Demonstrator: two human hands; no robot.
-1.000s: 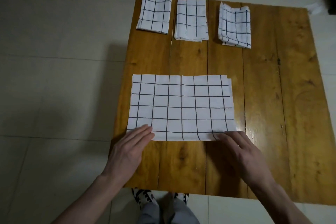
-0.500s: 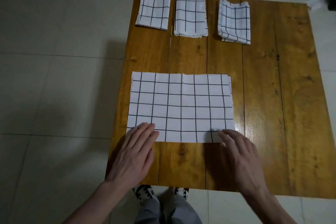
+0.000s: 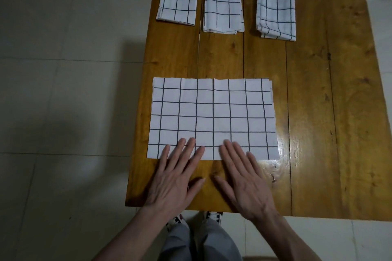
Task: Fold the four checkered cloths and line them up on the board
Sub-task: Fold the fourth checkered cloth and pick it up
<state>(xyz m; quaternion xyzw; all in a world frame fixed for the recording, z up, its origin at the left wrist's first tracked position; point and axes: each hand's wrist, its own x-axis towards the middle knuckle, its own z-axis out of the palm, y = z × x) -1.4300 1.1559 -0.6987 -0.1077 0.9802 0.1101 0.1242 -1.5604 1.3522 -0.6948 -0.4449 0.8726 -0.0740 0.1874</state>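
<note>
We see the left hand (image 3: 177,178) and right hand (image 3: 244,180) lying flat and open side by side, fingers spread and gripping nothing, their fingertips resting on the near edge of the half-folded checkered cloth (image 3: 213,117) that spreads out ahead of them on the wooden board (image 3: 314,112). Well beyond both hands, along the board's far edge, three folded cloths sit in a row: one (image 3: 177,0) ahead of the left hand, one (image 3: 222,6) in the middle, and one (image 3: 275,15) ahead of the right hand.

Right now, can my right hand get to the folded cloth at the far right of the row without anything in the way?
Probably yes. The right hand lies flat and open at the near edge of the big half-folded cloth. Between it and the rightmost folded cloth there is only that flat cloth and bare board, though it is a long reach.
</note>
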